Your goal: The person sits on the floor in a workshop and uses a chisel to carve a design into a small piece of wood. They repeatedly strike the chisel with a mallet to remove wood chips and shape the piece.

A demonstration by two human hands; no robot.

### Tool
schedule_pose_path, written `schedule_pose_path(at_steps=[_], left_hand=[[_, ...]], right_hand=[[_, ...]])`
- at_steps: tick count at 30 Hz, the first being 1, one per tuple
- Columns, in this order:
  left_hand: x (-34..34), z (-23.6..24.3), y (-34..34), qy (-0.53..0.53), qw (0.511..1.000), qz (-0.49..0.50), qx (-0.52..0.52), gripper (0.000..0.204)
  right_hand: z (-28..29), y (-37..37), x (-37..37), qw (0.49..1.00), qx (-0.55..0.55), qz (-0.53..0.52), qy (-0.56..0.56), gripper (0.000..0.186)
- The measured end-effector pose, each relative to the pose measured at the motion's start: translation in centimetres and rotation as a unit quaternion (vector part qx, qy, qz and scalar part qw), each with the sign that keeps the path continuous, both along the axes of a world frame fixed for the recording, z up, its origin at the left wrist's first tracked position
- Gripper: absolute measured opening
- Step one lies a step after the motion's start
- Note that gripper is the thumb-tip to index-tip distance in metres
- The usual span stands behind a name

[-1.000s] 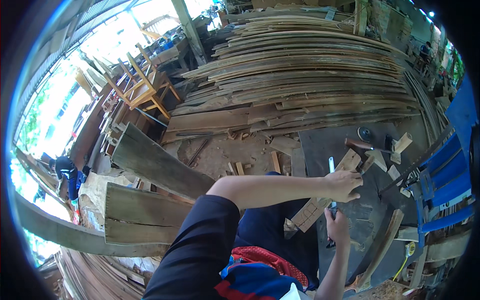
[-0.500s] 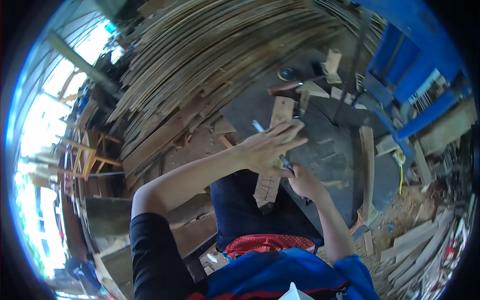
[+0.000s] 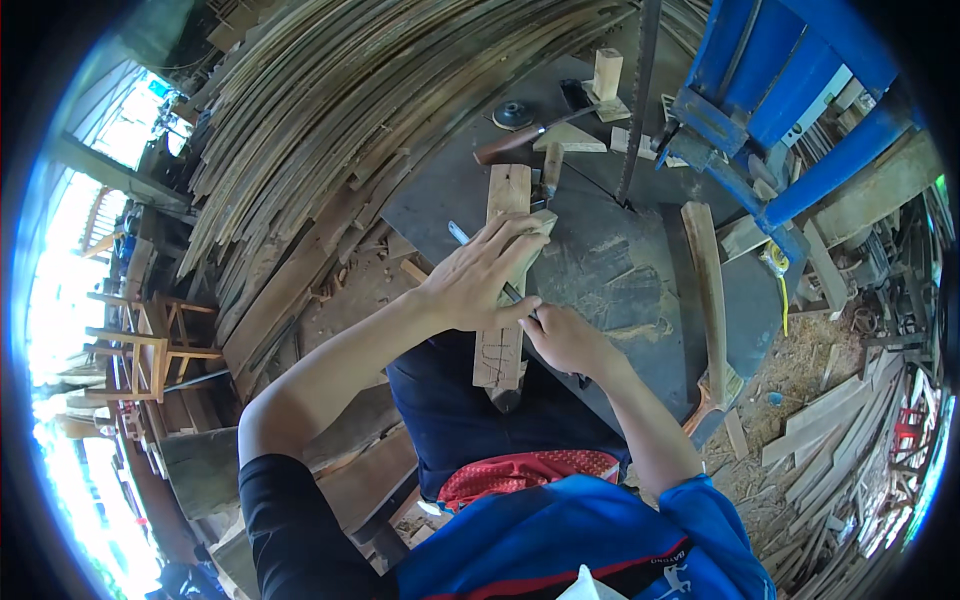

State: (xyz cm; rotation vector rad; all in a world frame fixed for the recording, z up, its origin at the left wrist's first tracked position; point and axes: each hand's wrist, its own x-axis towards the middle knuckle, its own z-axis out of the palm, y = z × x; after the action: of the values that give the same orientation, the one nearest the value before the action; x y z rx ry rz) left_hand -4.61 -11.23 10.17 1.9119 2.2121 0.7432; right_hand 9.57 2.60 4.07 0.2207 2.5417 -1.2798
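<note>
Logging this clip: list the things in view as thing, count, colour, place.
Marked board: one, brown, centre
Bladed tool: one, silver, across board
Work surface: one, dark grey, centre
Handled tool: one, brown, beyond board
Disc: one, black, top centre
Upright block: one, pale, top centre
Curved timber: one, brown, right
Tape measure: one, yellow, right
Frame: one, blue, upper right
Planks: many, brown, upper left
Chair: one, orange-brown, far left
Offcuts: many, brown, lower right
Cloth: one, red, waist
Trousers: one pair, dark, lower centre
Shirt: one, mostly blue, bottom
Left hand: one, bare, lying across board
Right hand: one, bare, closed on bladed tool
</note>
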Motion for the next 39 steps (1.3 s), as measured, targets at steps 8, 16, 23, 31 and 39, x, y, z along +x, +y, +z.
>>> schedule_pose_path(at_steps=[8, 16, 23, 31, 39], left_hand=[[-0.5, -0.6, -0.5, 0.006, 1.0, 0.031, 0.0, 0.039], [-0.3, -1.2, 0.9, 0.024, 0.999, 0.011, 0.03, 0.033], [0.5, -1.3, 1.3, -0.01, 1.0, 0.025, 0.005, 0.03], [-0.3, -1.6, 0.9, 0.062, 0.997, 0.023, -0.035, 0.027], [-0.5, -2.1, 1.0, 0.033, 0.999, 0.006, 0.014, 0.026]], right_hand=[[-1.5, -0.2, -0.2, 0.991, 0.024, 0.003, 0.132, 0.037], [-0.3, -1.4, 1.9, 0.965, 0.215, 0.004, 0.153, 0.017], [-2.1, -2.8, 2.7, 0.981, 0.104, -0.087, 0.141, 0.023], [-2.6, -2.9, 1.9, 0.974, 0.069, -0.095, 0.194, 0.025], [-2.6, -1.9, 2.0, 0.971, 0.082, -0.053, 0.218, 0.026]])
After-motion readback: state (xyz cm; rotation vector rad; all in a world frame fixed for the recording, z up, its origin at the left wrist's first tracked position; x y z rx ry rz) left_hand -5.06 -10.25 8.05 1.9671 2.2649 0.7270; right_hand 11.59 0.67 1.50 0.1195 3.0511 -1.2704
